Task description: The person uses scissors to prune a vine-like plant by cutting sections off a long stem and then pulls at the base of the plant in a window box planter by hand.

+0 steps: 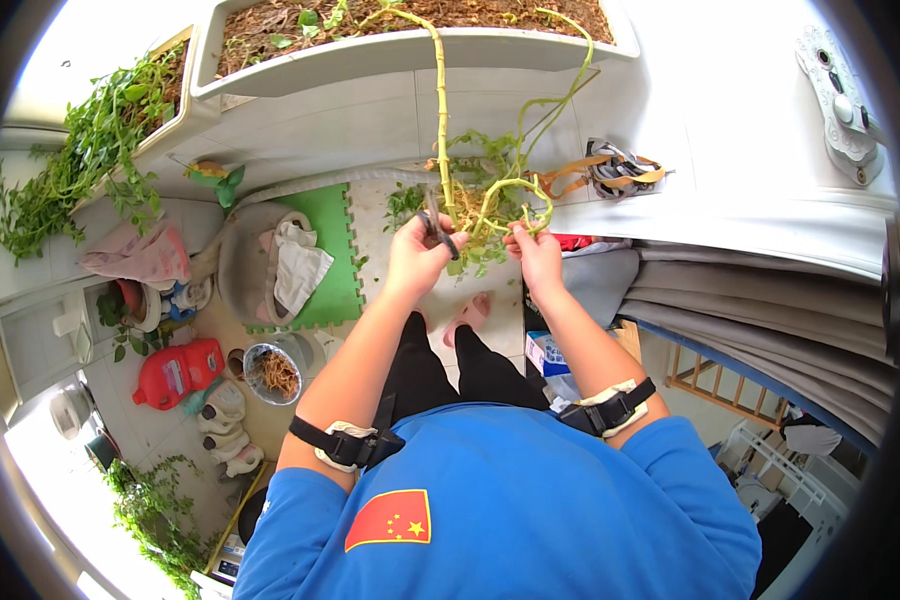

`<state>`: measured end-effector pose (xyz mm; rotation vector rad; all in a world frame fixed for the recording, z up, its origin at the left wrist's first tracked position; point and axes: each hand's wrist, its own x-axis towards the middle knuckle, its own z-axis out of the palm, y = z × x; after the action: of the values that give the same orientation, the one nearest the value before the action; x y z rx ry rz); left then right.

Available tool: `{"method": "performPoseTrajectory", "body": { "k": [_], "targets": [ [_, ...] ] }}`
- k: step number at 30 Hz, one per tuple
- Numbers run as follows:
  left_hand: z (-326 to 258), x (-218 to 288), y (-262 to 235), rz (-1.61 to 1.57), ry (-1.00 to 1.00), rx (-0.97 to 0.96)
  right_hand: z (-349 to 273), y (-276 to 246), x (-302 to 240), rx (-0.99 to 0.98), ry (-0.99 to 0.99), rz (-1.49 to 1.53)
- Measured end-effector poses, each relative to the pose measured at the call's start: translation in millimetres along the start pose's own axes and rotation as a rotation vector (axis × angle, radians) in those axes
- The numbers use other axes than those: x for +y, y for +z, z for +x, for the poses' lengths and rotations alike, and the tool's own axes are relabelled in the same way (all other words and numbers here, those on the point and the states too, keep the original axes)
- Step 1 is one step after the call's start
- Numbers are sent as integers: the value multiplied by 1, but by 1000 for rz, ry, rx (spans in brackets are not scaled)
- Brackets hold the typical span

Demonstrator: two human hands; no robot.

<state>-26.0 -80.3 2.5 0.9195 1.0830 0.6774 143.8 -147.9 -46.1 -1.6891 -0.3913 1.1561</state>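
My left hand (pixel 420 252) grips dark-handled scissors (pixel 437 228), their blades up against a long yellow-green plant stem (pixel 441 110). The stem rises from the soil of a white planter box (pixel 390 48) and hangs over its rim. My right hand (pixel 537 252) pinches a curled green stem (pixel 515 188) of the same plant, beside a clump of small leaves and pale roots. Both hands are held close together in front of me, below the planter's edge.
A leafy plant (pixel 65 175) spills from a second planter at the left. On the floor lie a green foam mat (pixel 332 250), a grey basin with cloth (pixel 260 262), a red jug (pixel 178 372) and a small bowl (pixel 273 373). Grey fabric (pixel 760 310) hangs at the right.
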Motion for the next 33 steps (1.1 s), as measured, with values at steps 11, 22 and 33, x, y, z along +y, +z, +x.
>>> {"method": "performPoseTrajectory", "body": {
  "k": [11,22,33],
  "targets": [
    [43,-27,-11,-354,-340,-159,-41,9,-2,-59,-291,-397],
    [109,-30,21,294,-745,-217,-21,12,7,11,-479,-498],
    [81,-35,15,26,-386,-240,29,12,33,16,-25,113]
  ]
}}
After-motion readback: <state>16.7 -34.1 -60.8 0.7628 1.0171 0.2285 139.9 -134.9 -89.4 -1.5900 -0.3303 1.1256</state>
